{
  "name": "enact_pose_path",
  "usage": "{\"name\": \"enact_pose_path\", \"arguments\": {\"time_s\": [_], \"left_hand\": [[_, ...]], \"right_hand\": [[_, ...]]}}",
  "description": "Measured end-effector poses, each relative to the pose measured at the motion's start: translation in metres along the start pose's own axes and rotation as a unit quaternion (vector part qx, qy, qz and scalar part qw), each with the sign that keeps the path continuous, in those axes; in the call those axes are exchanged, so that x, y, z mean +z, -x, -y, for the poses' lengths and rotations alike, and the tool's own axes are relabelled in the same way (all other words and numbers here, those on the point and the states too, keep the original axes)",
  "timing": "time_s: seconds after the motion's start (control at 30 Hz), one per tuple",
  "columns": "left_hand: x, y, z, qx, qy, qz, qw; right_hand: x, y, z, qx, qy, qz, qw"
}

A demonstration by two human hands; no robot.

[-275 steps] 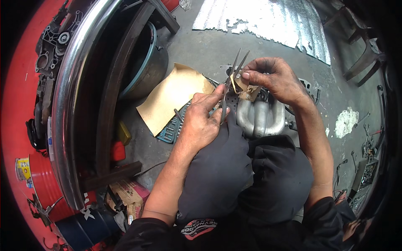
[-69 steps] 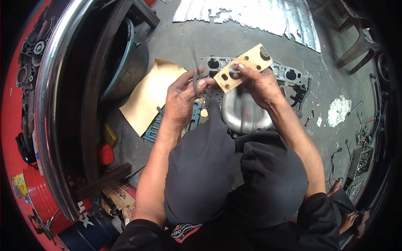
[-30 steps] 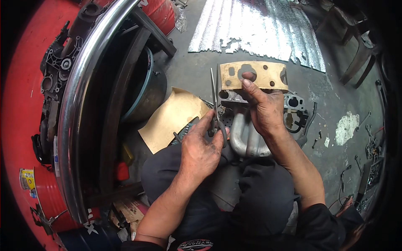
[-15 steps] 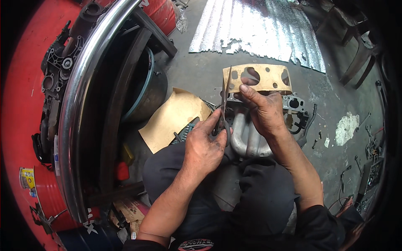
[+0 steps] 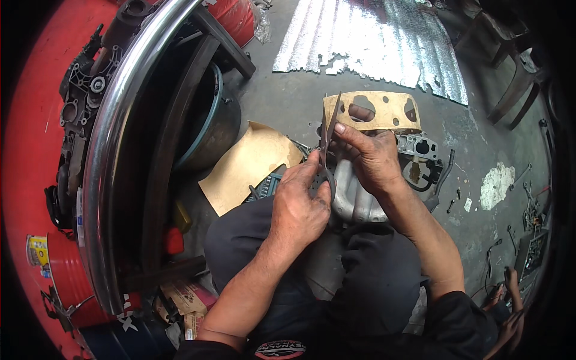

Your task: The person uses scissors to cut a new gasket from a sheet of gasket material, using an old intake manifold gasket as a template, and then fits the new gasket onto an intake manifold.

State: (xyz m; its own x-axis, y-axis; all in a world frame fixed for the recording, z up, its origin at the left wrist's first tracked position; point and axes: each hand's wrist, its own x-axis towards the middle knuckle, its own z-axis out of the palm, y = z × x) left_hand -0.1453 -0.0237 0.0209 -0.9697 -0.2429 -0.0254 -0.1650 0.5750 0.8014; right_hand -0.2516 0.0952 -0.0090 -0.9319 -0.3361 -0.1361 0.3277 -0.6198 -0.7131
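My left hand (image 5: 297, 204) is closed round the handles of dark metal scissors (image 5: 326, 135). The blades point away from me, parted at the left end of a tan gasket sheet (image 5: 396, 106). Large and small holes run along this strip. My right hand (image 5: 381, 162) pinches its lower edge, thumb on top, the other fingers mostly hidden behind. Beneath both hands, between my knees, lies a silvery manifold (image 5: 353, 195) with curved pipes. Its flat flange (image 5: 413, 144) shows to the right of my right hand.
A larger tan sheet (image 5: 255, 159) lies left of my hands, partly over a teal tool tray (image 5: 273, 183). A chrome-tubed rack (image 5: 99, 180) stands at left, a dark tub (image 5: 225, 129) behind it. Corrugated metal (image 5: 372, 42) lies ahead. Another person's hands (image 5: 510, 312) show at lower right.
The scissor blades have parted and shifted slightly right over the strip's left end. My left hand has moved a little right. The other person's hands have come further into view at lower right.
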Motion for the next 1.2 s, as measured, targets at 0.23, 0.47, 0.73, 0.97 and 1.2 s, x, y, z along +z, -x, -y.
{"name": "enact_pose_path", "arguments": {"time_s": [0.23, 0.47, 0.73, 0.97, 1.2], "left_hand": [[0.003, -0.002, 0.004, 0.018, -0.001, -0.008, 1.0], [0.004, -0.004, 0.0, -0.03, 0.018, 0.01, 0.999], [0.004, -0.006, 0.001, -0.001, -0.03, -0.021, 0.999], [0.005, -0.005, 0.001, -0.008, -0.009, -0.032, 0.999], [0.008, -0.006, 0.006, -0.015, 0.014, -0.028, 0.999]], "right_hand": [[-0.002, -0.002, -0.005, 0.001, 0.024, -0.015, 1.0], [-0.002, -0.005, -0.007, -0.009, 0.016, -0.014, 1.0], [0.001, -0.001, -0.005, -0.011, 0.052, -0.017, 0.998], [-0.001, -0.003, -0.009, -0.012, 0.059, -0.007, 0.998], [0.001, -0.003, -0.009, -0.008, 0.069, -0.008, 0.998]]}}
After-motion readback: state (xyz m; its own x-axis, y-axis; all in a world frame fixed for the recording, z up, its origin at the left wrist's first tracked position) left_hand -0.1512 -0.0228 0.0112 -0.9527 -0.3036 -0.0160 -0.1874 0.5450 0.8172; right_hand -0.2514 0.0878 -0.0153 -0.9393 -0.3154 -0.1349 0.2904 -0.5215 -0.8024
